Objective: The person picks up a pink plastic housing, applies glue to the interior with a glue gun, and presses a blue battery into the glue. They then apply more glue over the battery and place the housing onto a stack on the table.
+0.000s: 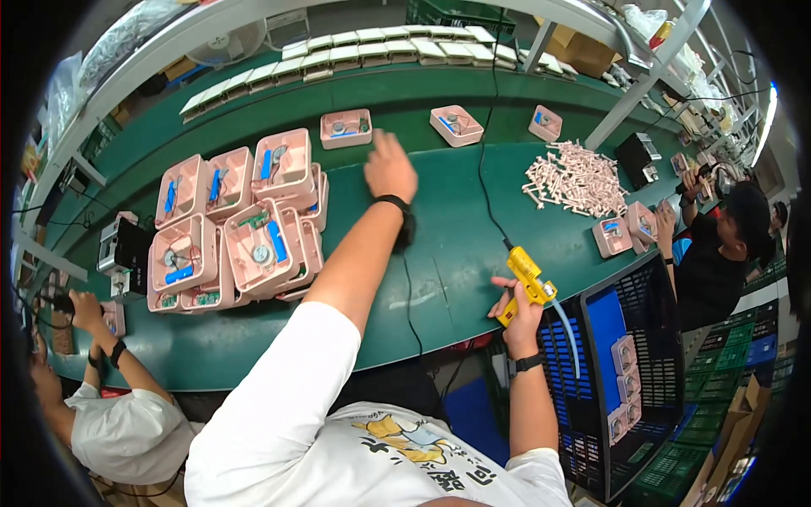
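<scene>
My left hand (393, 171) is stretched out over the green bench, a little blurred, its fingers extended and empty. Just beyond its fingertips is a small pink plastic box (346, 142) with electronic parts inside. In my right hand (525, 314), near the bench's front edge, is a yellow hot glue gun (525, 269). A pale glue stick (571, 335) curves down from the gun, and its black cord runs up across the bench. Stacked pink boxes (269, 252) with blue cylindrical parts, round parts and green boards inside stand to the left of my left arm.
Two more pink boxes (456, 125) (546, 123) sit along the far side. A heap of small pink pieces (576, 179) lies at right. White panels (372, 52) line a shelf behind. A black crate (583, 372) stands beside my right arm. Co-workers (127, 418) (733, 245) sit at both sides.
</scene>
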Demonstrator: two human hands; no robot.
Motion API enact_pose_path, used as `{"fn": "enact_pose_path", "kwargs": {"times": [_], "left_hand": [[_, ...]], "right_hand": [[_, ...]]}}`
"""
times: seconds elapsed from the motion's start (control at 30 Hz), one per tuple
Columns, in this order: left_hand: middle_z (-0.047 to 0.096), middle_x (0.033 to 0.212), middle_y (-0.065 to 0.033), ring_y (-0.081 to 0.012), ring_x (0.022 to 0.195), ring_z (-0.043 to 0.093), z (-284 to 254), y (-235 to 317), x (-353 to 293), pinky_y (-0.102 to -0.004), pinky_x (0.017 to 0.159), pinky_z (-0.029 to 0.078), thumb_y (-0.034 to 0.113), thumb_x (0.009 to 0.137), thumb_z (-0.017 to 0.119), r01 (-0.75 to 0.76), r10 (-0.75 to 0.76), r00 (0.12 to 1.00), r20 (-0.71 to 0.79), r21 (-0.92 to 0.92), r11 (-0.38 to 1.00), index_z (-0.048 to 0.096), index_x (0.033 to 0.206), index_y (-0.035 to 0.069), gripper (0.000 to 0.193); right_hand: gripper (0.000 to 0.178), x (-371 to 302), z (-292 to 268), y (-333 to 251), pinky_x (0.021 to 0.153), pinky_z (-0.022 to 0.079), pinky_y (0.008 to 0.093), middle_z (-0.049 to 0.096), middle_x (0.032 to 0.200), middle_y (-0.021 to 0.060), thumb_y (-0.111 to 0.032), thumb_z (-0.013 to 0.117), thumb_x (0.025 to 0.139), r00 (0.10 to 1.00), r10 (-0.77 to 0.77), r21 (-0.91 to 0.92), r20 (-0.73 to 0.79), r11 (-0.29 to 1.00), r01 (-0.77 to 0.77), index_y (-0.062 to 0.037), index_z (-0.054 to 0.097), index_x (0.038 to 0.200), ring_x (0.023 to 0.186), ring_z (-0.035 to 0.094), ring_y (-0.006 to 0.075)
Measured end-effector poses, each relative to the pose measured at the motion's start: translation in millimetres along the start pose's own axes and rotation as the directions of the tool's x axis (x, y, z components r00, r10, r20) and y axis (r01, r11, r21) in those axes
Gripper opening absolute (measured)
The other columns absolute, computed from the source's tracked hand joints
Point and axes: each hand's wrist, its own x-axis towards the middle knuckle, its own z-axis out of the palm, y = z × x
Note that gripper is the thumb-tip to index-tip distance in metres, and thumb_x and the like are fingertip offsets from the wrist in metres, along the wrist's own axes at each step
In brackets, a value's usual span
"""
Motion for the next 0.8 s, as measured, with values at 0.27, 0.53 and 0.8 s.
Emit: {"fn": "enact_pose_path", "kwargs": {"times": [0.27, 0.53, 0.8], "left_hand": [[0.049, 0.162, -0.0221, -0.0517, 0.127, 0.063, 10.4, -41.4, 40.8, -0.0694, 0.096, 0.056, 0.033, 0.102, 0.069, 0.071, -0.082, 0.994, 0.069, 0.144, 0.987, 0.056, 0.152, 0.013, 0.055], [0.056, 0.150, -0.0188, -0.0504, 0.128, 0.064, 0.2, -28.3, 49.2, -0.0712, 0.095, 0.058, 0.036, 0.103, 0.071, 0.147, -0.157, 0.988, 0.014, 0.275, 0.950, 0.064, 0.143, 0.019, 0.044], [0.061, 0.136, -0.0194, -0.0460, 0.113, 0.072, -4.3, -33.9, 61.7, -0.0599, 0.090, 0.062, 0.021, 0.107, 0.064, 0.136, -0.138, 0.990, -0.041, -0.045, 0.990, 0.070, 0.128, 0.011, 0.024]], "right_hand": [[0.033, -2.6, 4.5, 6.7, 0.055, 0.061, 0.0358, 0.077, 0.118, 0.0268, -0.023, 0.052, 0.118, 0.999, -0.046, 0.000, 0.011, 0.999, 0.046, 0.0081, 0.062, 0.123, 0.056, 0.059, 0.0148], [0.033, 2.3, 10.3, 5.6, 0.056, 0.061, 0.0360, 0.078, 0.117, 0.0253, -0.022, 0.052, 0.118, 0.997, -0.076, 0.004, -0.012, 0.997, 0.076, 0.0084, 0.061, 0.128, 0.057, 0.060, 0.0144], [0.036, 5.8, 18.1, 4.3, 0.058, 0.062, 0.0357, 0.078, 0.117, 0.0219, -0.022, 0.052, 0.118, 0.996, -0.081, 0.023, 0.033, 0.996, 0.081, 0.0083, 0.060, 0.136, 0.059, 0.062, 0.0133]]}}
